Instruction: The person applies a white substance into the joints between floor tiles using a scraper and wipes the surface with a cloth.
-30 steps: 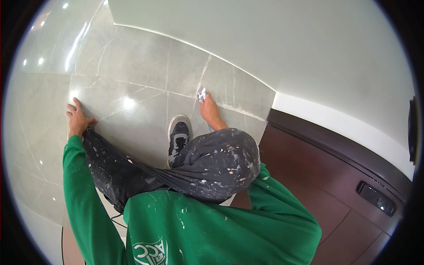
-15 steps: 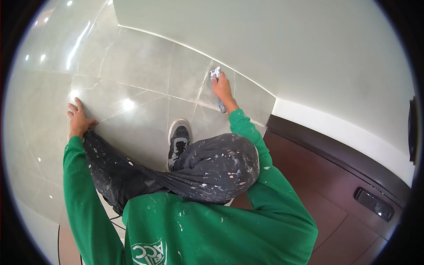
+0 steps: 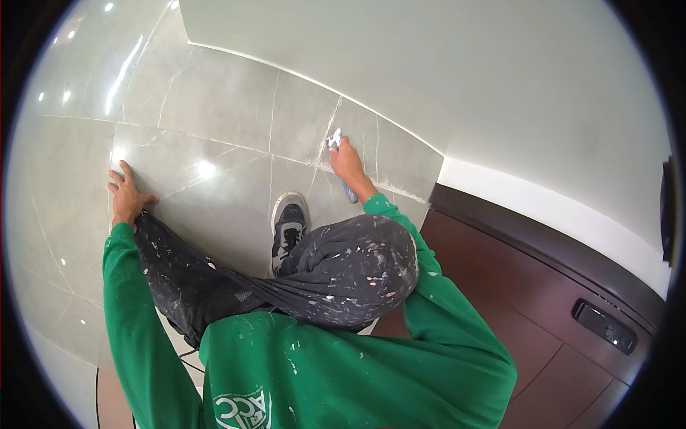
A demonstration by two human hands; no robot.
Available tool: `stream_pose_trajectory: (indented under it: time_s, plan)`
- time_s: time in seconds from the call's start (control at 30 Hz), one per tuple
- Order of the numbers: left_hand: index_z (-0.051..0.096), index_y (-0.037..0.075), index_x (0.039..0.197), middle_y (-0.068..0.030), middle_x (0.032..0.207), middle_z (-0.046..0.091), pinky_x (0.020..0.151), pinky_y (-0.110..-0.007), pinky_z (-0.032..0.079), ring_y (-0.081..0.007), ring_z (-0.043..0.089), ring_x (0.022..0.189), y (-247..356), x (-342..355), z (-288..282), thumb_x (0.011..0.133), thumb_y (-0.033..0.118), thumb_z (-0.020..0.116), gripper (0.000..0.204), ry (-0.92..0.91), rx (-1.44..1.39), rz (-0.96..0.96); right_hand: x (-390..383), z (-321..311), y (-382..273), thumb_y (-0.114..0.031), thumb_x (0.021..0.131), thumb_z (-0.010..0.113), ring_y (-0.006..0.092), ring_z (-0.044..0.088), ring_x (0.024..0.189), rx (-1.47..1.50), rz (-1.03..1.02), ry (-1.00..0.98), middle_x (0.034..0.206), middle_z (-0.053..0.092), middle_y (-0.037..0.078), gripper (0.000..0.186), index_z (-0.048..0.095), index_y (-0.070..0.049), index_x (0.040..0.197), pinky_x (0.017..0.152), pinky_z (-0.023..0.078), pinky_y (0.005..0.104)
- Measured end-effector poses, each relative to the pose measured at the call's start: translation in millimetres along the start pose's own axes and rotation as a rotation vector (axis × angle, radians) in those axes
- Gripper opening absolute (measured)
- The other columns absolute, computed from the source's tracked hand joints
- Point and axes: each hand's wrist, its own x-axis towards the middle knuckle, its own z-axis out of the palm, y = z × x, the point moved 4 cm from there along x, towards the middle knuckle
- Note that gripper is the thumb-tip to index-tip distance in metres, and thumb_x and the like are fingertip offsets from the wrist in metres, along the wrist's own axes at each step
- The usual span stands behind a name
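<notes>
My left hand (image 3: 125,191) rests with spread fingers on the glossy grey tiled floor (image 3: 86,186), next to my left leg in paint-spattered dark trousers (image 3: 186,264). My right hand (image 3: 349,163) grips a slim tool (image 3: 350,191) with a bluish handle and a pale, crumpled-looking head; its exact kind is unclear. That head is at the floor beside a whitish streak along a tile joint (image 3: 323,146), a little out from the wall. My bent right knee (image 3: 357,264) and a grey-and-black shoe (image 3: 289,222) are below, between my arms.
A pale wall (image 3: 507,86) runs across the top and right, with a white lower band (image 3: 543,207). Dark brown flooring (image 3: 500,286) with a darker edging strip lies at the right, carrying a black oblong object (image 3: 604,325). A cable (image 3: 189,361) shows below my left leg.
My right hand and its tool moved up the streak toward the wall, then back down a little toward me; more forearm shows than at first. My left hand has stayed in place.
</notes>
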Motion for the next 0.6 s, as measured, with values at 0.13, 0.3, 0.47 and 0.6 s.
stream_pose_trajectory:
  time_s: [0.13, 0.3, 0.47, 0.6]
  plan:
    - [-0.001, 0.012, 0.163, -0.0363, 0.163, 0.005, 0.109, -0.056, 0.047, -0.0619, 0.016, 0.146, -2, 2, 4, 0.057, 0.027, 0.098, 0.145, 0.012, 0.01, 0.014, 7, -8, 7, -0.016, 0.094, 0.063, 0.0511, 0.066, 0.097, -0.012, -0.025, 0.005, 0.101, 0.068, 0.033, 0.031, 0.053, 0.006, 0.113, 0.084, 0.052, 0.0543]
    - [-0.004, 0.014, 0.163, -0.0378, 0.163, 0.004, 0.112, -0.057, 0.043, -0.064, 0.014, 0.146, -3, 2, 7, 0.057, 0.026, 0.098, 0.147, 0.012, -0.017, 0.028, 52, -26, -1, -0.018, 0.094, 0.065, 0.051, 0.066, 0.098, 0.124, 0.04, 0.112, 0.102, 0.068, 0.034, 0.031, 0.054, 0.006, 0.111, 0.083, 0.053, 0.0535]
    - [-0.001, 0.011, 0.163, -0.0379, 0.162, 0.005, 0.108, -0.054, 0.048, -0.0629, 0.015, 0.146, 1, -1, 3, 0.058, 0.028, 0.097, 0.145, 0.024, 0.02, 0.03, 54, -26, -9, -0.017, 0.094, 0.064, 0.0517, 0.066, 0.096, 0.056, 0.025, 0.162, 0.099, 0.068, 0.033, 0.031, 0.052, 0.006, 0.11, 0.083, 0.052, 0.0552]
    - [-0.003, 0.011, 0.163, -0.0379, 0.162, 0.004, 0.109, -0.054, 0.047, -0.0624, 0.015, 0.146, 2, -2, 3, 0.058, 0.027, 0.097, 0.145, 0.002, -0.016, 0.019, 24, -11, -4, -0.016, 0.094, 0.064, 0.0527, 0.065, 0.095, 0.069, -0.025, 0.117, 0.098, 0.068, 0.034, 0.03, 0.051, 0.007, 0.11, 0.082, 0.052, 0.0556]
